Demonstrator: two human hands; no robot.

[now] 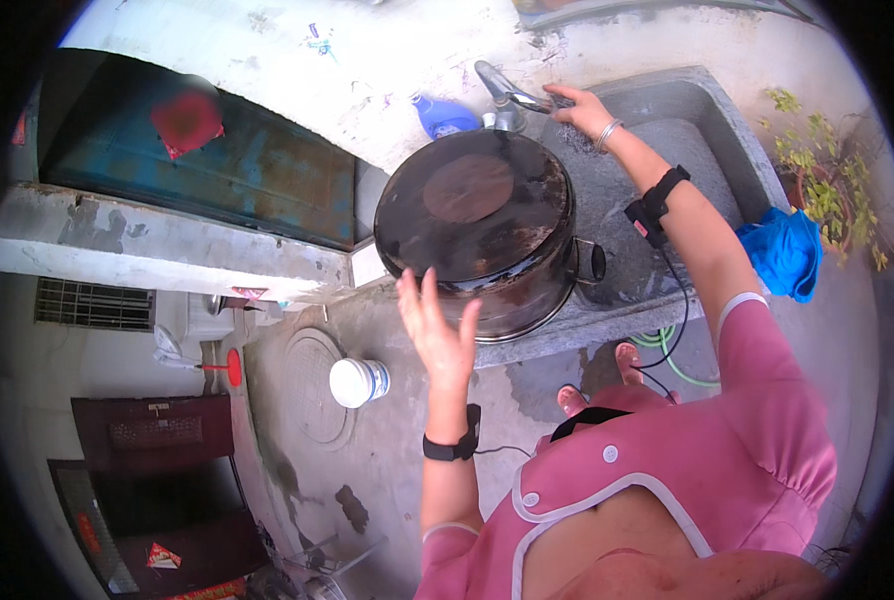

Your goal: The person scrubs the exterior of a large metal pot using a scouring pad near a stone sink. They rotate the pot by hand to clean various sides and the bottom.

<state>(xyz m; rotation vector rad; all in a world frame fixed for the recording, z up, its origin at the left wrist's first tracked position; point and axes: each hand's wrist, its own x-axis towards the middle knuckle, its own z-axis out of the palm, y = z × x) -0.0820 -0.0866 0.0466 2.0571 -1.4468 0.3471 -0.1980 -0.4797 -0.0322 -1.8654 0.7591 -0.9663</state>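
A large, blackened metal pot [484, 210] rests bottom up on the ledge of a stone sink [642, 300]. Its loop handle [591, 261] points toward the basin. My left hand [439, 330] is raised by the pot's near side, empty, fingers spread; whether a fingertip touches the rim cannot be made out. Over the sink, my right hand [583, 114] is at the spout of the metal tap [503, 86]. It seems to grip a grey wiry scourer [573, 136], partly hidden beneath the fingers.
A blue bottle [445, 118] stands behind the pot against the wall. Blue cloth [783, 253] hangs over the sink's right corner, near a potted plant [822, 187]. On the floor are a white bucket [357, 381] and a green hose [672, 352]. Cables trail from my wrist bands.
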